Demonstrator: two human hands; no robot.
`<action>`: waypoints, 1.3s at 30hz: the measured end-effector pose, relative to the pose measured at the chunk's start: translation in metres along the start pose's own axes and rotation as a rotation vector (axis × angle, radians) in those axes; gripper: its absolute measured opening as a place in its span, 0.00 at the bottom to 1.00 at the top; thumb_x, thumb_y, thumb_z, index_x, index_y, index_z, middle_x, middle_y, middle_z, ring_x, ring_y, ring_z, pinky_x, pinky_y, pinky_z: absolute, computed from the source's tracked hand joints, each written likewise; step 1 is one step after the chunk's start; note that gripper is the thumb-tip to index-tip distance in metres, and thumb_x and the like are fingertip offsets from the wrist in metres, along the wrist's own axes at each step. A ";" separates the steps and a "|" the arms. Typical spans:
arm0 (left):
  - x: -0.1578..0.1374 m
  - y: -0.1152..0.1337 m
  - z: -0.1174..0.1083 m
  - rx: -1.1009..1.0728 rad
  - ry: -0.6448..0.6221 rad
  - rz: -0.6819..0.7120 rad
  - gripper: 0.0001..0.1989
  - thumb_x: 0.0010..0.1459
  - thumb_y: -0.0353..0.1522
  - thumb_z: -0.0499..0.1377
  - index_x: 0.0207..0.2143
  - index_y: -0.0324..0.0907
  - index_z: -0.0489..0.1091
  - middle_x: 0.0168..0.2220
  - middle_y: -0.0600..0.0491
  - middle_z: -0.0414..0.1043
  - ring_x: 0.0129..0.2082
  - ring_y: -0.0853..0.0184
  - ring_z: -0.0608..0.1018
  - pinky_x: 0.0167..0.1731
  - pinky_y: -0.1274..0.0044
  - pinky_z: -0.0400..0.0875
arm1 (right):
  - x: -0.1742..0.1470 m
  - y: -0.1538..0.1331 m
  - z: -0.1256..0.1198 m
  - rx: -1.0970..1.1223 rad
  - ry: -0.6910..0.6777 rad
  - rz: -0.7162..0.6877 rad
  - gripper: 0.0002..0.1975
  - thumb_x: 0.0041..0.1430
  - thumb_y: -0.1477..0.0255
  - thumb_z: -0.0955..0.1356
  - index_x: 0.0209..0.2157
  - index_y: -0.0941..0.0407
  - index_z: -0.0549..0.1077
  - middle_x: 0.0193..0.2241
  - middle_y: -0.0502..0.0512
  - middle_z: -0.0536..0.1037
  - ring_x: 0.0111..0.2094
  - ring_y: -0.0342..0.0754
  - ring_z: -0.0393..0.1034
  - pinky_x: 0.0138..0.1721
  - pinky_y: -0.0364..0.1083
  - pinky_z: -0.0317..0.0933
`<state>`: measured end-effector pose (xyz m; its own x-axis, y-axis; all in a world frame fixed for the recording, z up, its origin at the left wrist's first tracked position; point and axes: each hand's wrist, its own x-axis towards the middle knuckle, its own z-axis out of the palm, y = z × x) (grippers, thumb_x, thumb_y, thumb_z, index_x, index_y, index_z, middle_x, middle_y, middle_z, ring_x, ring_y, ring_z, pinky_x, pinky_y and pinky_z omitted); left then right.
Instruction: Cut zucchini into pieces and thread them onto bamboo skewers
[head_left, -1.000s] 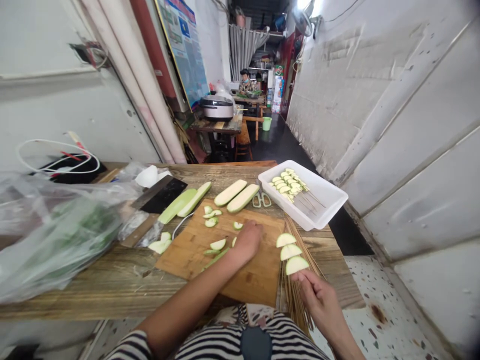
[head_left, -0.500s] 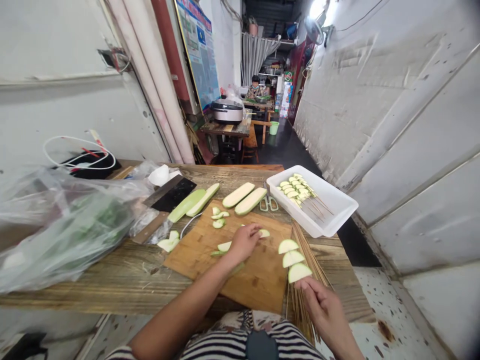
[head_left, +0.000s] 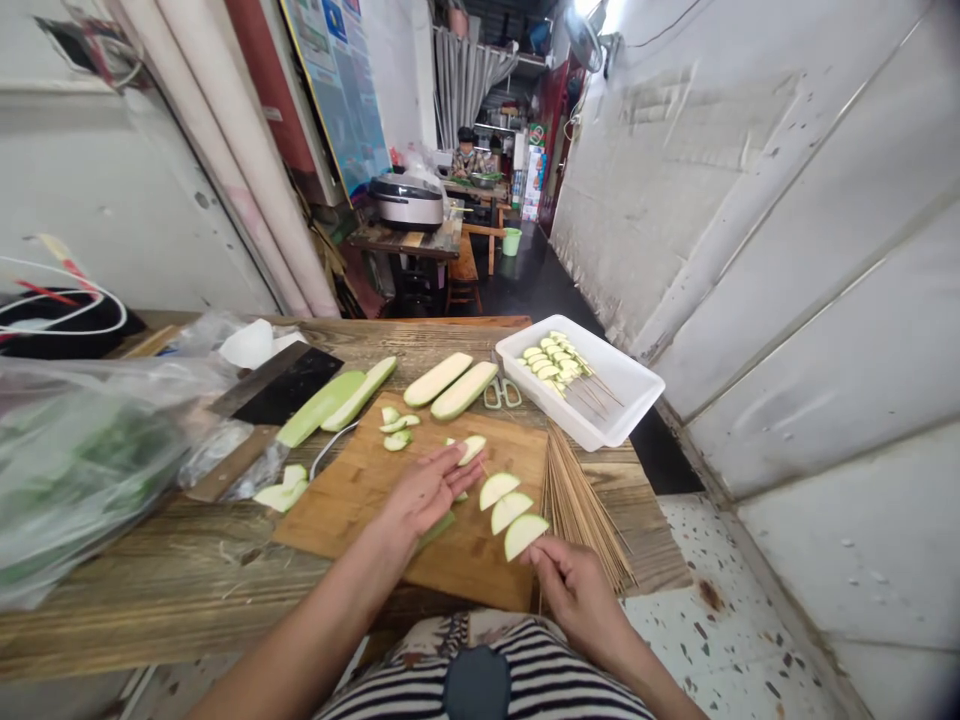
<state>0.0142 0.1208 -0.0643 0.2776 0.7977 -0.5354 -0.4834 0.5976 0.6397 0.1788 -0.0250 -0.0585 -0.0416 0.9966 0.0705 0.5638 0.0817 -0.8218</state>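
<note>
My right hand [head_left: 574,580] pinches the lower end of a skewer carrying three pale green-edged zucchini slices [head_left: 511,508], held over the right part of the wooden cutting board [head_left: 337,505]. Close to the skewer's tip, my left hand [head_left: 426,490] holds another half-round zucchini slice [head_left: 472,450] between thumb and fingers. Small zucchini pieces [head_left: 397,439] lie at the board's far left part. Partly under my left hand are further cut pieces, mostly hidden. Loose bamboo skewers [head_left: 574,500] lie along the board's right edge.
A white tray [head_left: 637,400] with threaded skewers stands at the back right, beside scissors [head_left: 501,394]. Halved zucchini [head_left: 463,390] lie behind the board. A cleaver [head_left: 289,382] and a plastic bag of greens [head_left: 90,450] are on the left. Another person [head_left: 466,155] sits far back.
My left hand has lifted a slice off the board and turned toward the skewer. My right hand has brought the loaded skewer closer to it. The view has swung to the right.
</note>
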 end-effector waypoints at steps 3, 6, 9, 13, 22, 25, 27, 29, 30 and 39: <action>-0.002 0.000 0.003 -0.009 0.004 -0.002 0.04 0.54 0.22 0.57 0.34 0.33 0.69 0.39 0.40 0.76 0.39 0.62 0.79 0.40 0.75 0.75 | -0.001 0.000 0.000 0.000 -0.009 -0.002 0.13 0.63 0.73 0.58 0.28 0.57 0.69 0.21 0.48 0.69 0.23 0.42 0.63 0.25 0.39 0.52; -0.003 -0.002 0.005 -0.010 -0.001 0.000 0.04 0.54 0.22 0.57 0.34 0.33 0.69 0.38 0.40 0.77 0.38 0.62 0.79 0.38 0.75 0.76 | -0.001 0.001 0.000 0.001 -0.005 0.000 0.13 0.63 0.73 0.57 0.28 0.58 0.68 0.21 0.48 0.68 0.22 0.42 0.63 0.24 0.39 0.51; -0.004 -0.003 0.004 -0.009 -0.009 0.009 0.05 0.54 0.22 0.57 0.35 0.32 0.70 0.38 0.40 0.76 0.38 0.62 0.79 0.37 0.75 0.76 | -0.001 0.002 0.000 0.009 -0.001 0.002 0.13 0.64 0.73 0.57 0.28 0.58 0.68 0.21 0.48 0.69 0.23 0.42 0.63 0.24 0.38 0.51; -0.004 -0.005 0.005 -0.004 -0.010 0.023 0.05 0.54 0.22 0.57 0.35 0.33 0.70 0.38 0.40 0.77 0.37 0.62 0.80 0.37 0.75 0.76 | -0.002 0.004 0.001 0.014 0.000 0.005 0.13 0.64 0.73 0.57 0.28 0.57 0.68 0.21 0.48 0.69 0.22 0.42 0.62 0.24 0.38 0.50; -0.008 -0.004 0.009 0.004 0.020 0.034 0.05 0.54 0.21 0.56 0.33 0.32 0.71 0.35 0.41 0.77 0.36 0.62 0.80 0.36 0.76 0.76 | -0.004 0.006 0.003 0.011 0.002 0.007 0.13 0.64 0.73 0.58 0.29 0.57 0.69 0.21 0.47 0.69 0.21 0.41 0.61 0.23 0.39 0.49; -0.008 -0.004 0.009 0.004 0.010 0.032 0.05 0.54 0.21 0.56 0.34 0.32 0.71 0.35 0.41 0.77 0.36 0.62 0.80 0.36 0.76 0.76 | -0.004 0.006 0.003 0.016 0.004 0.007 0.13 0.64 0.73 0.58 0.28 0.57 0.69 0.21 0.48 0.69 0.22 0.41 0.62 0.24 0.38 0.50; -0.008 -0.005 0.009 0.001 0.006 0.033 0.05 0.54 0.21 0.56 0.34 0.32 0.71 0.35 0.41 0.77 0.36 0.62 0.80 0.36 0.76 0.76 | -0.004 0.006 0.002 0.017 0.005 0.009 0.13 0.64 0.73 0.57 0.29 0.57 0.69 0.21 0.48 0.69 0.22 0.41 0.62 0.24 0.38 0.50; -0.008 -0.005 0.008 -0.002 0.006 0.032 0.05 0.54 0.21 0.56 0.34 0.32 0.71 0.35 0.41 0.77 0.36 0.62 0.80 0.37 0.76 0.76 | -0.004 0.006 0.002 0.016 0.006 0.009 0.13 0.64 0.73 0.57 0.28 0.57 0.69 0.21 0.48 0.69 0.22 0.42 0.62 0.24 0.38 0.50; -0.008 -0.005 0.008 -0.003 0.007 0.031 0.05 0.54 0.21 0.56 0.34 0.32 0.71 0.35 0.41 0.77 0.36 0.62 0.80 0.36 0.76 0.76 | -0.004 0.006 0.002 0.015 0.006 0.008 0.13 0.64 0.73 0.58 0.28 0.57 0.69 0.21 0.48 0.69 0.22 0.42 0.62 0.24 0.39 0.50; -0.010 -0.005 0.008 -0.007 0.016 0.036 0.05 0.54 0.20 0.56 0.33 0.31 0.71 0.35 0.40 0.77 0.36 0.62 0.80 0.35 0.76 0.76 | -0.007 0.005 0.001 0.013 0.006 0.008 0.13 0.64 0.73 0.58 0.28 0.57 0.69 0.21 0.48 0.69 0.22 0.41 0.62 0.24 0.38 0.50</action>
<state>0.0209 0.1101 -0.0573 0.2462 0.8174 -0.5209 -0.4987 0.5676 0.6551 0.1808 -0.0311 -0.0641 -0.0325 0.9972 0.0674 0.5537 0.0741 -0.8294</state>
